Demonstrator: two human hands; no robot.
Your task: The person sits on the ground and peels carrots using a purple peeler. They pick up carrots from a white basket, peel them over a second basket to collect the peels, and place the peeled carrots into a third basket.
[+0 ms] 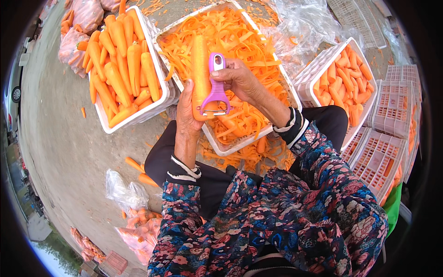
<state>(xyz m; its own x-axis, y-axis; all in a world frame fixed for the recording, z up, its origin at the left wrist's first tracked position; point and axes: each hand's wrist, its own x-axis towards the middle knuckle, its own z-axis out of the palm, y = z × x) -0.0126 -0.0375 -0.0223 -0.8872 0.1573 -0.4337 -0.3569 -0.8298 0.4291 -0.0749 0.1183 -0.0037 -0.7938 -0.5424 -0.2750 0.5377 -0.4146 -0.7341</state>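
Observation:
My left hand (188, 110) holds a large carrot (199, 69) upright in the picture, with the thumb along its left side. A purple Y-shaped peeler (218, 88) is in my right hand (238, 79), gripped at its handle. Its metal blade lies at or just over the carrot's lower end; whether it touches cannot be told. Both hands are above a white plastic crate (225, 151) heaped with orange carrot peelings (238, 38). To the left, another white crate (104, 121) holds whole carrots (117, 78).
A tilted white crate (308, 93) at the right holds carrots (346, 83). Beyond it stand stacked plastic crates (377, 152). Clear plastic sheeting (304, 24) lies behind. Bags of carrots (138, 232) and loose carrots (147, 179) are on the ground at the left.

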